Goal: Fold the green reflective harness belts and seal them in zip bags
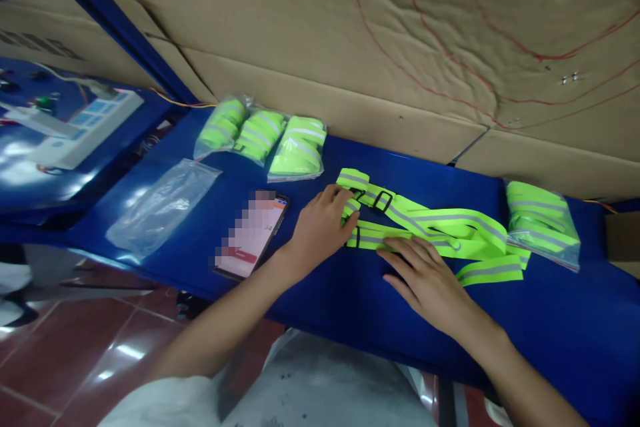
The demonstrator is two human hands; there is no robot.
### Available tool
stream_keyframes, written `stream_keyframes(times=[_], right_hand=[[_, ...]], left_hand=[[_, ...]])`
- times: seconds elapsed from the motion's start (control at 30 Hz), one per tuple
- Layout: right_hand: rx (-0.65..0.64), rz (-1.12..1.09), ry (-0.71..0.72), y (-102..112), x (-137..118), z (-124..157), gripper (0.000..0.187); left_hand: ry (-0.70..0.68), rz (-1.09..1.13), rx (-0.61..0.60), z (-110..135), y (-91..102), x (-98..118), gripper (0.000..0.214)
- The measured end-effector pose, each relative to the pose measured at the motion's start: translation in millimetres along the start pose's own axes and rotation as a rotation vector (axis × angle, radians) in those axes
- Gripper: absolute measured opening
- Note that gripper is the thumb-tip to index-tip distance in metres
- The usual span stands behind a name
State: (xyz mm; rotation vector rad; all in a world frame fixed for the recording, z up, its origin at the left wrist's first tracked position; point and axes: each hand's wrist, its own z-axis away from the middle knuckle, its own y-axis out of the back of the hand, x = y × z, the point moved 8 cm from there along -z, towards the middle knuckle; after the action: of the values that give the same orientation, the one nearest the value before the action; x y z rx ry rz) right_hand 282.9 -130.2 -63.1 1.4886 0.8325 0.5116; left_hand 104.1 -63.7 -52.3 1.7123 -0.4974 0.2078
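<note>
Closest to us is the person's white top (pixel 310 387). To its left, lower down, is the shiny red floor (pixel 75 347). Two bare arms reach out over the near edge of a blue table (pixel 575 333).

The right hand (pixel 425 277) lies flat and open on the table. Its fingers are spread, and the fingertips (pixel 387 255) press down on the near part of a bright yellow-green strap (pixel 440 223). The left hand (pixel 323 227) is a bit further away and to the left. Its fingers curl around the folded left end of the strap and pinch it.

The strap has a grey stripe down its middle. It lies in the middle of the table in long folded bands that run off to the right. A black buckle (pixel 383 200) sits on it just right of the left hand.

A phone (pixel 253 233) lies flat just left of the left hand. Further left lies an empty clear bag (pixel 160 203). At the right end of the strap, a full bag of strap (pixel 543 223) is touching it.

At the far left of the table, three more full bags (pixel 260 133) lie side by side. Far off to the left is a white power strip (pixel 85 127). Behind it all stands a wall of brown cardboard (pixel 350 33) with thin red lines on it.
</note>
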Motion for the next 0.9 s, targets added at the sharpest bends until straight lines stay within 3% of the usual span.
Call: stream_keyframes(times=[0.13,0.2,0.4,0.5,0.6,0.77,0.9], right_hand=[[0.040,-0.020,-0.092,9,21,4,0.028],[0.067,-0.015,-0.131,15,28,6,0.025],[0.082,-0.001,-0.144,18,32,8,0.026],[0.073,0.000,-0.139,17,31,8,0.026],[0.072,-0.005,-0.138,16,31,8,0.026],[0.076,0.014,-0.131,16,31,8,0.027],[0.086,0.031,-0.109,18,28,7,0.024]], left_hand=[[0.178,0.356,0.013,-4,11.1,-19,0.029],[0.222,0.378,0.001,-5,10.2,-25,0.034],[-0.044,-0.027,0.254,-4,25.6,-4,0.044],[-0.076,-0.075,0.215,-3,21.2,1,0.029],[-0.018,-0.081,0.174,-5,18.6,-3,0.020],[0.087,-0.152,0.168,-5,17.8,-11,0.053],[0.066,-0.281,0.063,-1,3.6,-4,0.065]])
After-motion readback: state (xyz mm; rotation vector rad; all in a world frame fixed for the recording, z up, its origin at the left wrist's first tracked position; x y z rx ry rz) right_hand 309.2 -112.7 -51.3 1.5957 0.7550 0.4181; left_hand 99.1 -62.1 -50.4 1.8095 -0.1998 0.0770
